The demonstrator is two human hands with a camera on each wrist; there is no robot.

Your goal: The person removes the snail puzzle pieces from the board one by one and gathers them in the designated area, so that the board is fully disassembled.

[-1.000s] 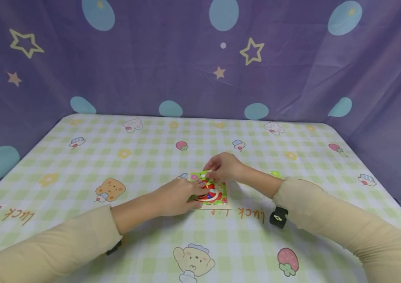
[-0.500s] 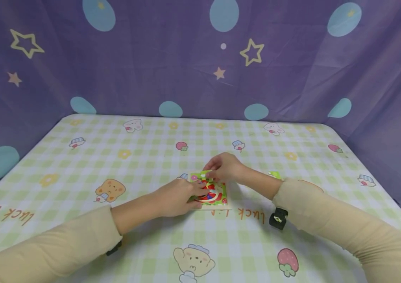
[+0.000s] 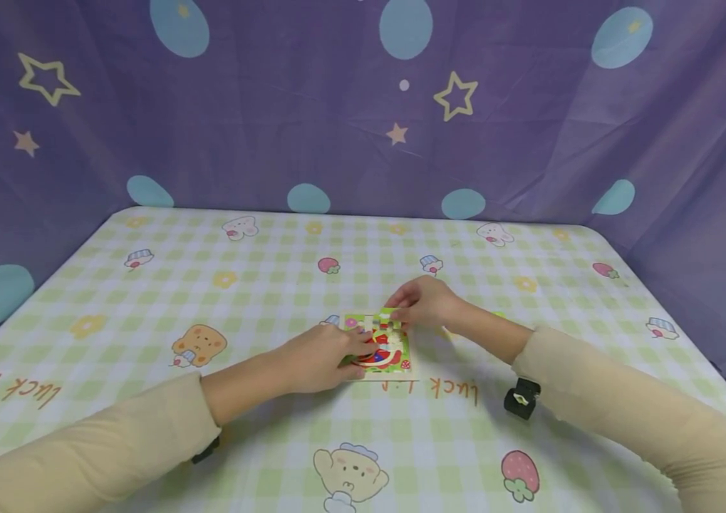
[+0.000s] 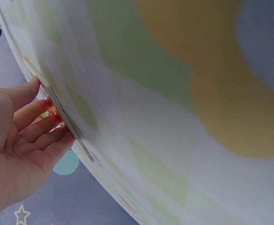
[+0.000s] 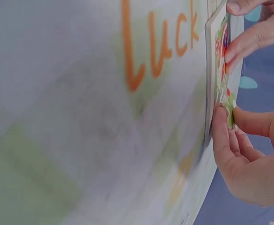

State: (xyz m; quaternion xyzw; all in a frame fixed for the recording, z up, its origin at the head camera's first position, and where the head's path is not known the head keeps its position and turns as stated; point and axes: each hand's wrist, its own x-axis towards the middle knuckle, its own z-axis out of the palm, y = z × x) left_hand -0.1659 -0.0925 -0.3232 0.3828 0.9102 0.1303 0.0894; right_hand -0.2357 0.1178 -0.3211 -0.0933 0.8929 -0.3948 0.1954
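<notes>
A flat jigsaw board (image 3: pixel 395 366) with a green and red picture lies on the tablecloth. My left hand (image 3: pixel 324 358) rests on its left part, fingertips on the picture. In the left wrist view, the thumb of that hand (image 4: pixel 26 136) is at the board's edge and the fingers reach over its face. At the far right corner my right hand (image 3: pixel 429 303) pinches a green puzzle piece (image 5: pixel 230 108) between thumb and forefinger, tilted up over the board. Pale bare patches show in the picture beside the piece. My left fingers hide part of the picture.
A small green piece (image 3: pixel 499 314) shows just beyond my right forearm, which hides most of it. The checked tablecloth (image 3: pixel 273 285) has printed cakes, strawberries and bears. A purple curtain (image 3: pixel 337 107) hangs behind the table.
My right hand has shifted a little to the right, taking the green puzzle piece with it and baring a pale patch on the board. My left hand has stayed still.
</notes>
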